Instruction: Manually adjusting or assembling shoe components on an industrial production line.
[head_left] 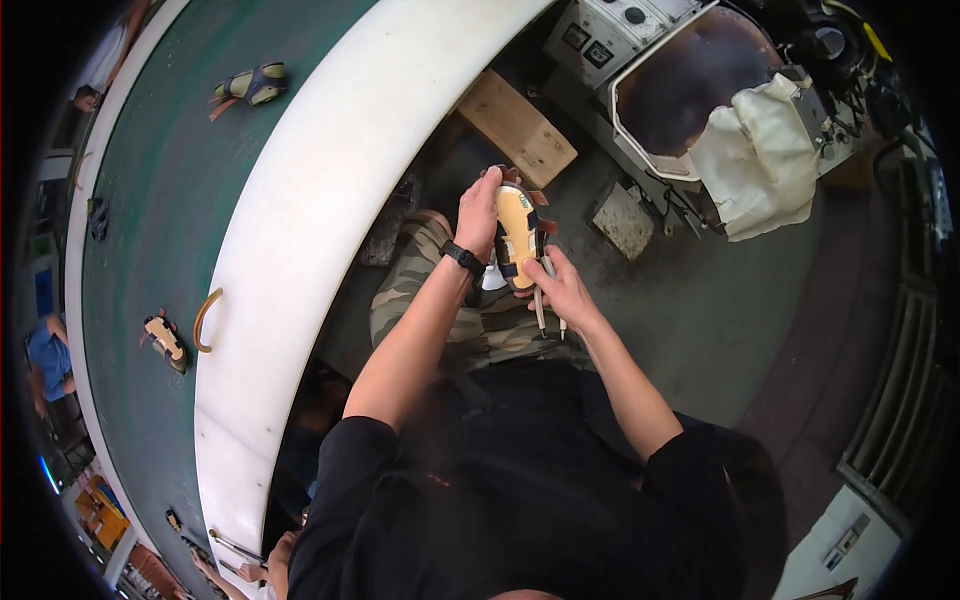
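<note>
Above my lap, my left hand (478, 215) is closed round the side and upper end of an unfinished sandal (517, 225). Its tan sole faces up, and dark and brown straps stick out round the edge. My right hand (562, 290) is at the sandal's lower end, the thumb pressing on the sole. In that same hand are pincers (541, 308), their two pale handles pointing down toward me. The jaws of the pincers are hidden by the fingers and the sandal.
Left of me runs a white ledge (270, 230) beside a green conveyor belt (150, 230), which carries a sandal (165, 340) and another sandal (252, 86). A wooden board (520, 130) lies ahead. A machine with a white cloth (760, 150) stands ahead right. Another person's hand (282, 560) shows lower left.
</note>
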